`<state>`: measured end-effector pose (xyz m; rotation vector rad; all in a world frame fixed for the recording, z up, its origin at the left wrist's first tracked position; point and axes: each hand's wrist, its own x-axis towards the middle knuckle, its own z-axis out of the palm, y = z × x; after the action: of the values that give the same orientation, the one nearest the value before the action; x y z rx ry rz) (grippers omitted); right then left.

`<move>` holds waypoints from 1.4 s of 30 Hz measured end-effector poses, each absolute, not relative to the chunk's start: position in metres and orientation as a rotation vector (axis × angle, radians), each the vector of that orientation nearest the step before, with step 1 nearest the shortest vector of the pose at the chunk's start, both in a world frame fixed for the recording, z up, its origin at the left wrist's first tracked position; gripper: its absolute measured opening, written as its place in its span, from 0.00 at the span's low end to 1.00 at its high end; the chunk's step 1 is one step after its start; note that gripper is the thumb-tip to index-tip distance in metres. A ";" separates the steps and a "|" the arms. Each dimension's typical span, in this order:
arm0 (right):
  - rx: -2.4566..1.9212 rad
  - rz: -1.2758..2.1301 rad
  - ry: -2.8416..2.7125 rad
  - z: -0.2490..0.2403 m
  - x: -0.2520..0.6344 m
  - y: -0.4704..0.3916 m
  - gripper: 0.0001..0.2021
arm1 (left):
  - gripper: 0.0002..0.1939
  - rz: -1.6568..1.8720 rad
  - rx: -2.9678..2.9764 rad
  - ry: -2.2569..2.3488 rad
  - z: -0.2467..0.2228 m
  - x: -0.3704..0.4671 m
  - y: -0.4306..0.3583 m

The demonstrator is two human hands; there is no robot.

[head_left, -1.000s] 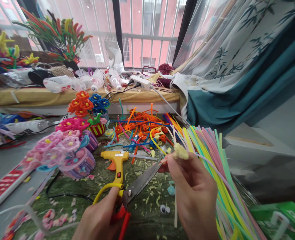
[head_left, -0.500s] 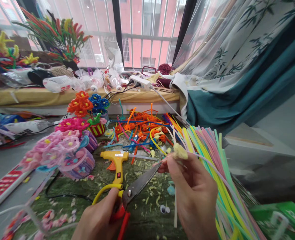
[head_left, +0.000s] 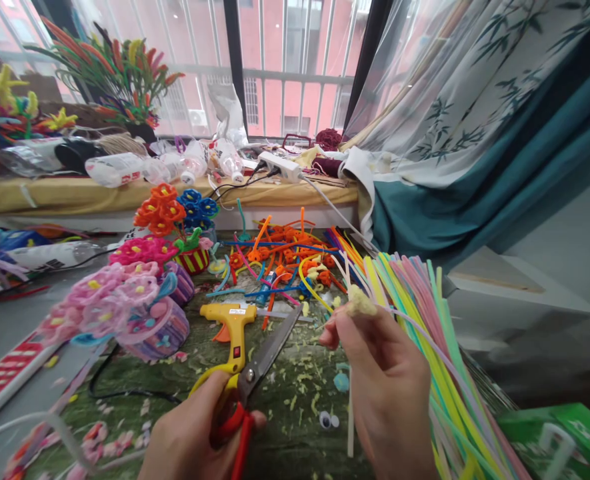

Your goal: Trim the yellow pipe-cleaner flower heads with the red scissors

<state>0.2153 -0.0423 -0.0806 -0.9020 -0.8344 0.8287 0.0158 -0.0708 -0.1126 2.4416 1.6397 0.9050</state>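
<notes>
My left hand [head_left: 192, 427] grips the scissors [head_left: 269, 357] by their red and yellow handles. Their blades look closed and point up and to the right, a little apart from my other hand. Between the thumb and fingers of my right hand [head_left: 387, 380] is a small pale yellow fuzzy piece [head_left: 361, 301]. Yellow fuzz clippings [head_left: 302, 387] are scattered on the dark green tabletop under both hands. Just beyond the scissors lies a yellow glue gun [head_left: 235, 323].
Pipe-cleaner flower pots [head_left: 157, 330] stand at the left. Orange and blue pieces [head_left: 285, 243] lie at the back. A bundle of pastel pipe cleaners [head_left: 419, 300] is at the right, near a green box [head_left: 565, 433]. Googly eyes [head_left: 326, 419] lie near my right hand.
The scissors have moved left and down, away from the yellow piece, and their blade tip no longer meets my right fingers. My right hand has barely moved.
</notes>
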 end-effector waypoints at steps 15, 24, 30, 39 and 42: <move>-0.864 1.148 -0.647 -0.072 0.212 -0.041 0.07 | 0.05 0.830 2.120 1.669 -0.109 0.023 -0.072; -0.884 1.119 -0.676 -0.076 0.212 -0.041 0.06 | 0.13 1.012 2.264 1.786 -0.107 0.021 -0.073; -0.891 1.092 -0.710 -0.078 0.212 -0.041 0.05 | 0.10 0.915 2.306 1.717 -0.113 0.019 -0.074; -0.853 1.101 -0.727 -0.076 0.212 -0.041 0.04 | 0.07 0.884 2.363 1.729 -0.115 0.018 -0.077; -0.839 1.123 -0.710 -0.077 0.213 -0.041 0.05 | 0.08 0.906 2.368 1.762 -0.113 0.019 -0.075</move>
<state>0.2125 -0.0410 -0.0772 -0.8394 -0.7097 1.1233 0.0187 -0.0748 -0.1134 2.3679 1.7623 0.9064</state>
